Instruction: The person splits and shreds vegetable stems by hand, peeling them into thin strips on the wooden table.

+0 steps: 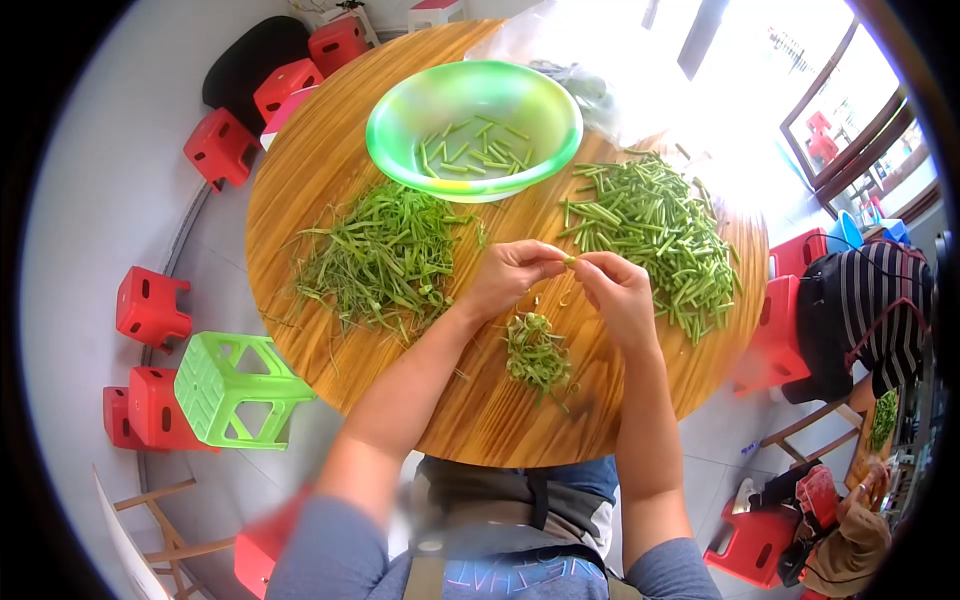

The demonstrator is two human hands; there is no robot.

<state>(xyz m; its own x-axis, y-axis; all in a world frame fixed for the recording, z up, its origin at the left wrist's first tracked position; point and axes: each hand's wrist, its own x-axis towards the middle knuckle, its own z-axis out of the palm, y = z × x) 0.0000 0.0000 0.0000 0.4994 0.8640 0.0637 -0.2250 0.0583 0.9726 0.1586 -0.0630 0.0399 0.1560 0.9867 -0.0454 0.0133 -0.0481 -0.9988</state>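
Note:
Over the round wooden table, my left hand (pixel 514 276) and my right hand (pixel 614 290) meet fingertip to fingertip, both pinching a small green stem piece (pixel 570 261). Just below them lies a small heap of pale green peelings (pixel 538 355). A bigger pile of leafy greens (pixel 385 255) spreads to the left of my left hand. Cut green stems (pixel 655 230) are heaped beyond and to the right of my right hand. Behind the hands stands a green and yellow basin (pixel 475 125) with several short stem pieces inside.
The wooden table (pixel 470 430) has a clear plastic bag (pixel 600 95) at its far edge. Red stools (pixel 152 305) and a green stool (pixel 235 390) stand around at the left. At the right are a person in striped clothing (pixel 880 300) and another seated person (pixel 845 545).

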